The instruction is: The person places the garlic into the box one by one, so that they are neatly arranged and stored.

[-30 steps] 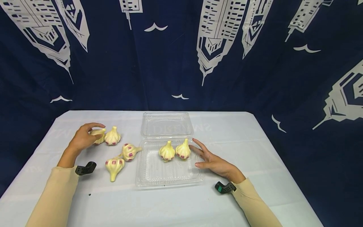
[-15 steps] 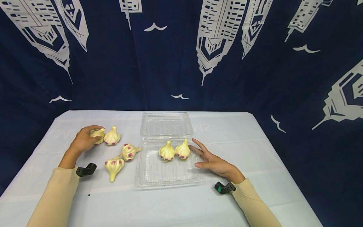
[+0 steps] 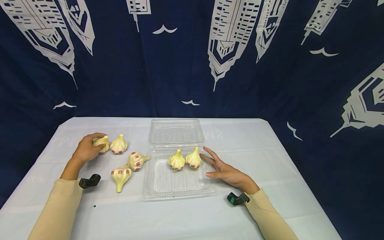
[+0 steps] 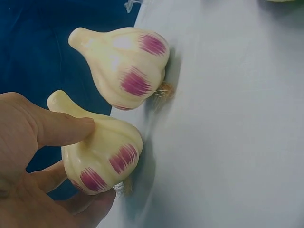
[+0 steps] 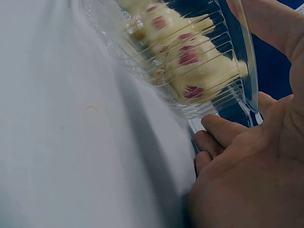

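My left hand (image 3: 87,148) pinches a garlic bulb (image 4: 105,154) between thumb and fingers at the table's far left. Close beside it stands a second garlic bulb (image 3: 119,144), with a small gap between the two. A clear plastic clamshell container (image 3: 177,185) lies with its lid (image 3: 176,132) folded back. Inside its base, toward the back right, two garlic bulbs (image 3: 176,160) stand side by side. My right hand (image 3: 229,173) rests at the container's right side, fingers spread and relaxed. In the right wrist view its fingers (image 5: 223,130) are at the container's outer wall.
Two more garlic bulbs lie between my left hand and the container: one on its side (image 3: 137,161) near the container's left edge, one (image 3: 121,176) with its stem toward me. A dark speck (image 3: 94,206) is on the white table (image 3: 192,220). A blue patterned cloth (image 3: 180,66) hangs behind.
My left fingers have closed on the garlic bulb, and hand and bulb have shifted slightly left, away from the neighbouring bulb. The right hand and container have stayed put.
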`<state>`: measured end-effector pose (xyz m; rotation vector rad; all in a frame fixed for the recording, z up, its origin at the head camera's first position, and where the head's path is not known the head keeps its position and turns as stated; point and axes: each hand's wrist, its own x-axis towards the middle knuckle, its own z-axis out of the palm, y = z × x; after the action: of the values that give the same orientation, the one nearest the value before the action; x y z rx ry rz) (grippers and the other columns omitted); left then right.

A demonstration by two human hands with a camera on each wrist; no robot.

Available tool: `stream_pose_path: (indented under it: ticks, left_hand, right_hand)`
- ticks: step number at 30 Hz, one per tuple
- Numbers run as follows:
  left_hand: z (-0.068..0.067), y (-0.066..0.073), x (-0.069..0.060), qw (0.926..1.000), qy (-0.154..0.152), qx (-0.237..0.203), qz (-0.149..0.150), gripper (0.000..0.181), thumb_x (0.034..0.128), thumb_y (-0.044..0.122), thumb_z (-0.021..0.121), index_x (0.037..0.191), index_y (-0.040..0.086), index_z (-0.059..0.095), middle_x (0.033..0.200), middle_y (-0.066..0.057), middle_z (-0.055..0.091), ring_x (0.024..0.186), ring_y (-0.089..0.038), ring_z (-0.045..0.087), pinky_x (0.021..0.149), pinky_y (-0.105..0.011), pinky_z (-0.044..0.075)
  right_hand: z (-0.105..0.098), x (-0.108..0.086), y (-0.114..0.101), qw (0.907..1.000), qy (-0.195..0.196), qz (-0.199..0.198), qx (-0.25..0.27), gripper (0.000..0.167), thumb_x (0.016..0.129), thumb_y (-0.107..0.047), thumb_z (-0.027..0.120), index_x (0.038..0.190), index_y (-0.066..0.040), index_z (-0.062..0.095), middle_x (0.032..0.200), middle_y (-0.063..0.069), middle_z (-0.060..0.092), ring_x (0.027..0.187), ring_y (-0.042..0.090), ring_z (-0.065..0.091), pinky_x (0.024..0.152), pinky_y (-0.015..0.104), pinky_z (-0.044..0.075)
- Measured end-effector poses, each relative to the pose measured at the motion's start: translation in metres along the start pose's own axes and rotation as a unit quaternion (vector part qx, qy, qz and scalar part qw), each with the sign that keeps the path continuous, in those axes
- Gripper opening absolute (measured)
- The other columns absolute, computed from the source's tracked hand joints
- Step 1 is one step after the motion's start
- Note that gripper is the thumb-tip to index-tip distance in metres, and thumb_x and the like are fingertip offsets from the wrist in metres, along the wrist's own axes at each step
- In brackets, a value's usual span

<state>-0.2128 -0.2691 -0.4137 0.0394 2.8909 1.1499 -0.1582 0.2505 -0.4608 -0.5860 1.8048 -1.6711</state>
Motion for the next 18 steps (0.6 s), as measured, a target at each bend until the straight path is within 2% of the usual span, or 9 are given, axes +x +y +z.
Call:
stream_pose_path:
  ticks: [6,11,15,18]
  left_hand:
    - [-0.004,0.003,-0.003,0.9996,0.021,0.011,0.015,0.045,0.0953,0.005,0.059,0.137,-0.008,0.049,0.134,-0.041,0.044,0.116,-0.049,0.045,0.092,-0.06,0.04]
    - [-0.006,0.008,-0.005,0.9993,0.03,-0.001,0.021,0.044,0.0958,0.004,0.06,0.137,-0.007,0.05,0.135,-0.039,0.044,0.112,-0.044,0.046,0.086,-0.052,0.042]
    - [-0.009,0.017,-0.008,0.9982,0.046,-0.008,0.038,0.043,0.0952,0.004,0.061,0.136,-0.006,0.052,0.135,-0.039,0.044,0.111,-0.045,0.046,0.078,-0.039,0.043]
    - [-0.011,0.024,-0.01,0.9971,0.055,-0.015,0.05,0.042,0.0951,0.004,0.062,0.135,-0.005,0.054,0.137,-0.038,0.043,0.114,-0.046,0.046,0.074,-0.026,0.041]
  right_hand:
    - [0.0,-0.001,0.001,1.0,0.002,0.003,0.0,0.095,0.098,-0.009,0.064,0.159,-0.043,-0.001,0.169,0.007,0.002,0.154,0.03,-0.013,0.119,0.066,-0.002]
    - [-0.001,-0.002,0.0,1.0,0.003,0.004,-0.001,0.095,0.098,-0.009,0.064,0.159,-0.04,-0.002,0.169,0.007,0.001,0.154,0.03,-0.012,0.119,0.066,-0.002]
    - [0.0,-0.001,-0.001,1.0,0.001,0.002,0.0,0.095,0.098,-0.01,0.064,0.159,-0.04,-0.002,0.169,0.007,0.002,0.154,0.03,-0.012,0.119,0.065,-0.003]
    - [0.0,-0.001,-0.001,1.0,0.0,0.001,0.0,0.095,0.098,-0.01,0.064,0.159,-0.041,-0.001,0.169,0.007,0.002,0.154,0.03,-0.011,0.119,0.065,-0.003]
